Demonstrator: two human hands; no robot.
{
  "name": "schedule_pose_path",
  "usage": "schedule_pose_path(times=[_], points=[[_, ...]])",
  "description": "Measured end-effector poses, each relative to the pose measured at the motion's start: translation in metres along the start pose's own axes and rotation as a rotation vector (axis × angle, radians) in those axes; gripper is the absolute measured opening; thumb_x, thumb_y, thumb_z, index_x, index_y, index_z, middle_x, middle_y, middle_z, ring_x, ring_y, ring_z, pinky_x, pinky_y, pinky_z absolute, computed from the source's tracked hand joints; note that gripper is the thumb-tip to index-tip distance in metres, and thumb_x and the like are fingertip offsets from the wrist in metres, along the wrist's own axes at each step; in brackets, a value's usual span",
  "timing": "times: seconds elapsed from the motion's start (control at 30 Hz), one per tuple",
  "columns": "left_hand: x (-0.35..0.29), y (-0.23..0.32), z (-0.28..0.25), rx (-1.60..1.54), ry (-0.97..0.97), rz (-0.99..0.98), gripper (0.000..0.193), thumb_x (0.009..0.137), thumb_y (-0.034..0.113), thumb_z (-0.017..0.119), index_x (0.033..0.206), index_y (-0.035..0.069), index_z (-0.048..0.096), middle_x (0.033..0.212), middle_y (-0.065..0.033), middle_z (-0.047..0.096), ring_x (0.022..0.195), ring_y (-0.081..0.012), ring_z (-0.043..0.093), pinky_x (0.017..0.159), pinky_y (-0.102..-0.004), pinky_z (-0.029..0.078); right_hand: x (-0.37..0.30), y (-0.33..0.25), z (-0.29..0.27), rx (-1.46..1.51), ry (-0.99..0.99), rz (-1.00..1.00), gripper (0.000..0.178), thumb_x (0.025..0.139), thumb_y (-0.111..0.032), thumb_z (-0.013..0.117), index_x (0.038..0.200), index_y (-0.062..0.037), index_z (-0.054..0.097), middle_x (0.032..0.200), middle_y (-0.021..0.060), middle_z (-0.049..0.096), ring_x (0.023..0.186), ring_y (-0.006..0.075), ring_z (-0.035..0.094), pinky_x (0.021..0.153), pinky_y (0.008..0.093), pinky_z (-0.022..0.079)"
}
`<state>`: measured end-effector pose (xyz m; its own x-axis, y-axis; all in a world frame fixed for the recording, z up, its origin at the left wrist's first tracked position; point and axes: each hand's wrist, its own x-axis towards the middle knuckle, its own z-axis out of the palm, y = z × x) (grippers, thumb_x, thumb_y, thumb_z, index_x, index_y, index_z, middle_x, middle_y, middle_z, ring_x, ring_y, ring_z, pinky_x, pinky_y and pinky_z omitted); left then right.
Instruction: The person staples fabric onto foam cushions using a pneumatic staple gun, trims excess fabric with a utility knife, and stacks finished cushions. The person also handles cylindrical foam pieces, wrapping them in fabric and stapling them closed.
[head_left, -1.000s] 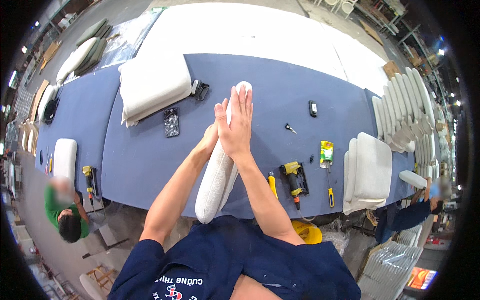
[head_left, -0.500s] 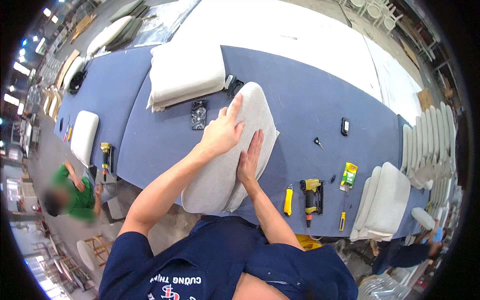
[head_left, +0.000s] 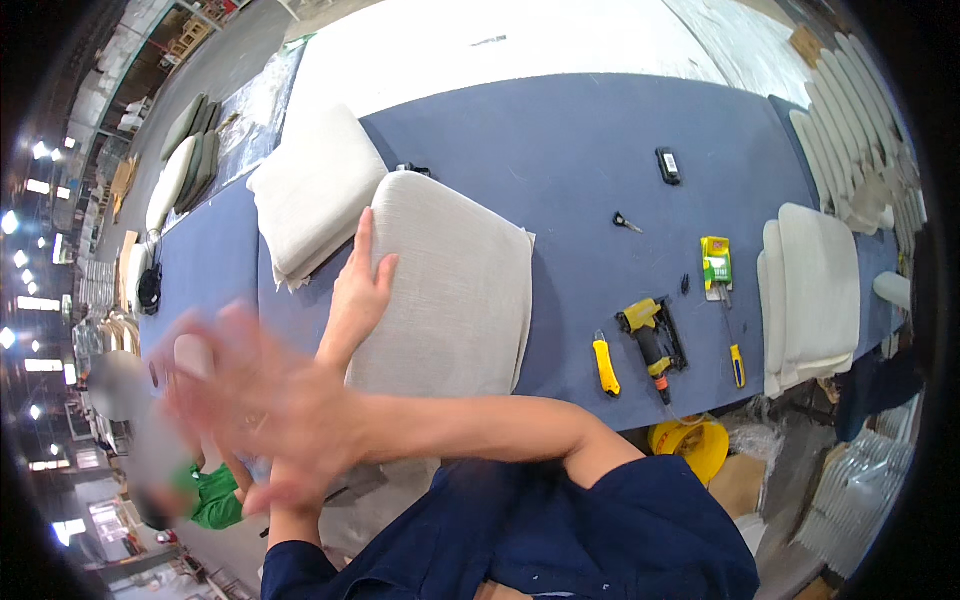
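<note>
**One hand on the big grey cushion**

A big grey cushion (head_left: 450, 290) lies flat on the long blue bench (head_left: 600, 140), at the near edge, close to the person. The left hand (head_left: 362, 290) rests on the left side of the cushion. Its fingers are open and straight, and the palm is flat on the cloth. It grips nothing.

The right hand (head_left: 255, 400) is in the air, down to the left of the cushion and past the near edge of the bench. The right arm crosses over the near end of the cushion. The hand is very blurry. Its fingers look spread wide and it holds nothing.

A second grey cushion (head_left: 315, 195) lies just behind and to the left, touching the first one. On the right part of the bench, well apart from both hands, lie a yellow knife (head_left: 605, 365), a yellow and black staple gun (head_left: 652, 335) and a screwdriver (head_left: 732, 350). A stack of white cushions (head_left: 815, 290) sits at the right end.
</note>
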<state>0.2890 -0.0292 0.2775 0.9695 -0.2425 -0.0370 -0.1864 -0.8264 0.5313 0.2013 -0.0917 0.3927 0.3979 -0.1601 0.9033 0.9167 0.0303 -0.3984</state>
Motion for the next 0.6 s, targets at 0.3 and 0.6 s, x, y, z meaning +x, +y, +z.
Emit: schedule_pose_path(times=[0.3,0.6], points=[[0.017,-0.003,0.005,0.027,-0.005,0.061,0.076,0.107,0.020,0.057,0.171,0.024,0.016,0.152,-0.0315,0.053,0.139,-0.0466,0.055,0.115,-0.0512,0.045,-0.380,0.125,-0.232,-0.728,-0.471,1.037,0.100,0.099,-0.046,0.065,0.168,0.0038,0.012,0.176,0.0253,0.000,0.163,0.0417,-0.003,0.132,0.0502,0.000],[0.008,0.006,0.002,0.116,0.056,0.079,0.070,0.110,0.033,0.054,0.171,0.027,0.021,0.169,-0.0245,0.032,0.155,-0.0446,0.034,0.126,-0.0446,0.030,-0.084,0.110,-0.104,-0.285,0.070,0.359,0.088,0.103,-0.046,0.054,0.167,0.0041,0.020,0.175,0.0239,0.017,0.161,0.0492,0.009,0.130,0.0597,0.005]])
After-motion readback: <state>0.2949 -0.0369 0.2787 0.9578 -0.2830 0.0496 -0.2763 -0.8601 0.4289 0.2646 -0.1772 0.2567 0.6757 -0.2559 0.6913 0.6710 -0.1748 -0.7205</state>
